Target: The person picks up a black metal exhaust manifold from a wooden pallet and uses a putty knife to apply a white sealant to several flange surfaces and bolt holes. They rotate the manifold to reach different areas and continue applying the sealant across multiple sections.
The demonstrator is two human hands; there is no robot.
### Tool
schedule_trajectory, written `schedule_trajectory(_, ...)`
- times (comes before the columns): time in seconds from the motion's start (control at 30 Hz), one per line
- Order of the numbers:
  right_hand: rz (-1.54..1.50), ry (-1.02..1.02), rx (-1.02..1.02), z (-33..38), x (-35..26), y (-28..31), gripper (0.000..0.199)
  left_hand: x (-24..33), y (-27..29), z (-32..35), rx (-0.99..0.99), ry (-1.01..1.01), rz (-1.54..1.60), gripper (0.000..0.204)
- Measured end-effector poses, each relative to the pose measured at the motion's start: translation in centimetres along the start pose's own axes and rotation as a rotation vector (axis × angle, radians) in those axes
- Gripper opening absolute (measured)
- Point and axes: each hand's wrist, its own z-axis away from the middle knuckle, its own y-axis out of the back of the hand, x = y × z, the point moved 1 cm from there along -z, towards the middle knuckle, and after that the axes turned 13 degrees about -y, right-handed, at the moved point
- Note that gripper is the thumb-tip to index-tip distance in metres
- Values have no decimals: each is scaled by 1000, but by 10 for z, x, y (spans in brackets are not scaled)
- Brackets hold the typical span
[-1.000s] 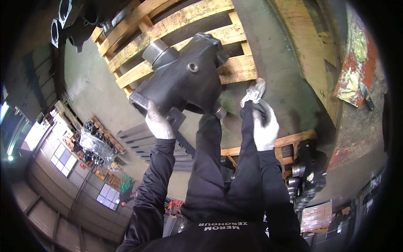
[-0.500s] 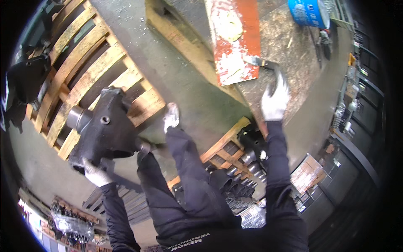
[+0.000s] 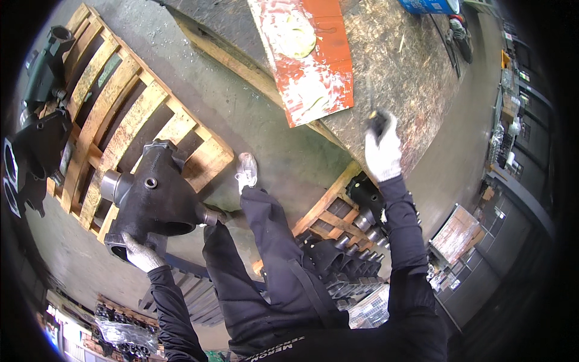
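Observation:
My left hand [image 3: 142,254], in a white glove, is closed on the lower edge of a large black cast metal housing [image 3: 158,199]. The housing has a bare round neck on its left and a small round boss on top. Over the board at the upper right, my gloved right hand [image 3: 383,151] is wrapped round the dark handle of a putty knife [image 3: 377,122]. The knife's blade is turned edge-on and hard to make out. Left of that hand lies an orange-red sheet [image 3: 333,60] smeared with white and pale yellow paste [image 3: 295,39].
A wooden pallet [image 3: 123,123] sits at left, with more black castings [image 3: 45,142] beyond it. The sheet rests on a worn wooden board [image 3: 410,78] with a blue can [image 3: 429,5]. Rows of castings [image 3: 338,256] stand at lower right, near my legs.
My right hand and the putty knife have come away from the paste-covered sheet, and the knife has turned. My left hand stays on the housing. The view has shifted slightly.

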Motion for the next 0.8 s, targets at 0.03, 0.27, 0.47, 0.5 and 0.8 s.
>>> schedule_trajectory(0.03,-187,-9,-106,12,-1,-2,52,3,-3,0,0,-23,4,59)
schedule_trajectory(0.27,-1113,-621,-585,56,-3,-22,48,15,-7,3,-30,45,-118,63)
schedule_trajectory(0.47,-84,110,-9,61,-12,-42,36,17,-7,4,-60,12,-38,64)
schedule_trajectory(0.5,-73,18,-24,65,-13,-42,33,17,-7,4,-53,10,-34,64)
schedule_trajectory(0.8,-32,40,-140,87,-30,-48,32,13,-10,4,-52,-68,-94,62)
